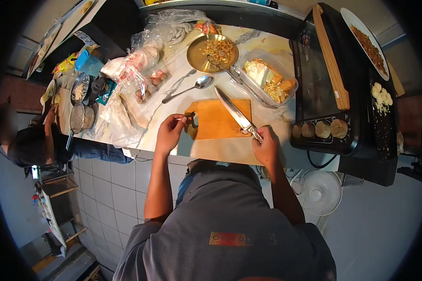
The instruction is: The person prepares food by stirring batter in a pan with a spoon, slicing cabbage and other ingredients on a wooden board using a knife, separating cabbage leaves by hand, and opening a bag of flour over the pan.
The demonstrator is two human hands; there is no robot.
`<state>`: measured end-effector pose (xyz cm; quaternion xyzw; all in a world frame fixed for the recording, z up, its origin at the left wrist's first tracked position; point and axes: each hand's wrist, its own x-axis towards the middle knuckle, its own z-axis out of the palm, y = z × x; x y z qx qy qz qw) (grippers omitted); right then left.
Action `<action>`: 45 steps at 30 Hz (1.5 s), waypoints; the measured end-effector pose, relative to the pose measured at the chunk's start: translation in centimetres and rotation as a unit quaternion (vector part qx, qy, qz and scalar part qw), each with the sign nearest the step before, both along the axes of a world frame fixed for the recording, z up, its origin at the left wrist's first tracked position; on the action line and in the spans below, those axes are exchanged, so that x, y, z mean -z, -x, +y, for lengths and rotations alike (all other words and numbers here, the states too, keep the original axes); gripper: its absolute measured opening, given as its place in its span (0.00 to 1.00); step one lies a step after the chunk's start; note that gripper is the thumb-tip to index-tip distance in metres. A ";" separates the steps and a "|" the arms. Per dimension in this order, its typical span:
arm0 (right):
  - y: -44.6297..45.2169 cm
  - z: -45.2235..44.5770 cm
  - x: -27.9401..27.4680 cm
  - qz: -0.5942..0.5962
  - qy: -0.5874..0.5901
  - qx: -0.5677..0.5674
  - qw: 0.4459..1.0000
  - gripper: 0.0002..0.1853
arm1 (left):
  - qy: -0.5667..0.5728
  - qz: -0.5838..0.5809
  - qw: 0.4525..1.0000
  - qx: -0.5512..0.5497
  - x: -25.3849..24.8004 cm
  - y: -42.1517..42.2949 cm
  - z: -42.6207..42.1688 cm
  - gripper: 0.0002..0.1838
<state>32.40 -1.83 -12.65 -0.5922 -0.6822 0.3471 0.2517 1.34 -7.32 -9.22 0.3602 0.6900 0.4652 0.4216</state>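
Observation:
My right hand (265, 145) is closed around the handle of a kitchen knife (233, 110). Its blade points up and left over the right part of a wooden cutting board (220, 122). At the left end of the board is my left hand (171, 131), thumb and forefinger pinched together. Whether anything small is between them, or whether they touch the board's edge, I cannot tell. Just beyond the board lies a metal spoon (197, 85). A metal plate (199, 60) with chopped food and another spoon stands farther back, beside a clear plastic container (288, 70) of food.
Plastic bags (131, 68) crowd the counter's left side, near a blue cup (88, 63) and a pan (82, 117). A black oven (309, 93) stands right, carrying wooden tongs (330, 56), a white plate (351, 21) and peeled garlic (382, 94). Another person (28, 136) is at far left.

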 end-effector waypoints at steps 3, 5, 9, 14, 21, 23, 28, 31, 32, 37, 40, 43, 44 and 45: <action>1.1 -0.5 0.1 0.005 0.001 0.008 1.000 0.12 | 0.024 0.023 0.999 0.029 0.8 1.9 0.6 0.13; 1.6 -0.8 0.9 -0.014 -0.052 0.003 0.999 0.12 | 0.009 0.016 0.999 0.029 1.6 3.1 1.0 0.13; 2.1 -0.7 1.3 -0.040 -0.133 -0.023 0.990 0.10 | -0.007 0.004 0.999 0.033 2.6 5.2 1.2 0.13; 3.0 0.0 0.0 -0.057 -0.074 0.014 0.996 0.10 | -0.022 0.005 0.999 0.031 2.7 6.6 2.0 0.13; 3.2 1.0 -0.4 -0.081 -0.054 0.067 0.993 0.12 | -0.031 -0.007 0.999 0.043 2.5 8.0 3.5 0.13; 3.1 1.4 -1.3 -0.086 -0.067 0.067 0.992 0.11 | -0.042 -0.019 0.998 0.052 2.4 8.2 4.0 0.13; 2.3 4.5 -5.1 -0.043 -0.057 0.090 0.993 0.12 | -0.044 -0.038 0.997 0.044 0.7 8.7 5.1 0.13; 2.4 7.7 -6.9 -0.028 -0.064 0.140 0.988 0.13 | -0.035 -0.039 0.998 0.042 1.0 9.0 5.8 0.13; 2.1 8.8 -6.7 -0.079 -0.122 0.148 0.978 0.14 | -0.028 -0.034 0.998 0.036 1.2 9.1 6.0 0.13; 1.5 11.8 -6.1 -0.239 -0.152 0.170 0.944 0.19 | -0.036 -0.018 0.999 0.033 2.3 9.9 6.2 0.13; 1.9 12.3 -6.3 -0.216 -0.160 0.172 0.948 0.19 | -0.044 -0.022 0.999 0.021 2.3 10.3 5.7 0.14; 3.1 11.6 -6.0 -0.174 -0.193 0.150 0.954 0.15 | -0.043 -0.029 0.999 0.002 1.7 10.8 4.6 0.14; 3.4 11.5 -5.9 -0.153 -0.209 0.139 0.956 0.14 | -0.039 -0.028 0.999 0.002 1.5 11.0 4.4 0.14; 3.9 11.2 -6.2 -0.151 -0.209 0.129 0.958 0.14 | -0.039 -0.027 0.999 -0.004 1.4 11.2 4.0 0.14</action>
